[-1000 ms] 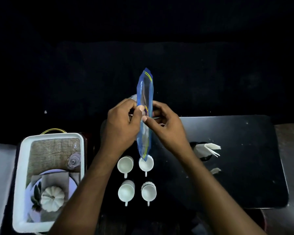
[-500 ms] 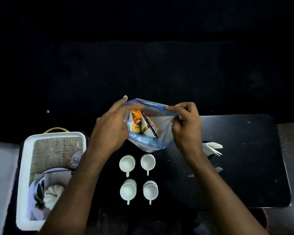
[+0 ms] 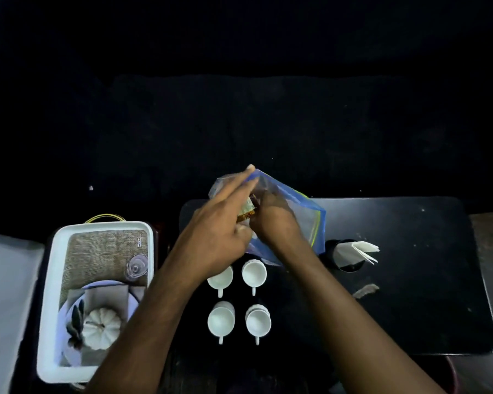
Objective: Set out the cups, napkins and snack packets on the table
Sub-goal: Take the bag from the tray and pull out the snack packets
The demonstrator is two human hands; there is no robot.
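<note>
While inside the bag point(image 3: 305, 220), the right hand point(image 3: 273, 220) grips a snack packet point(image 3: 246, 210)

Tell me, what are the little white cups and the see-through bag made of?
The cups look like glazed ceramic or porcelain, though I can't be sure: plain white, smooth, with small handles. The bag looks like thin, soft plastic: clear, crinkled, with a blue edge.
</note>
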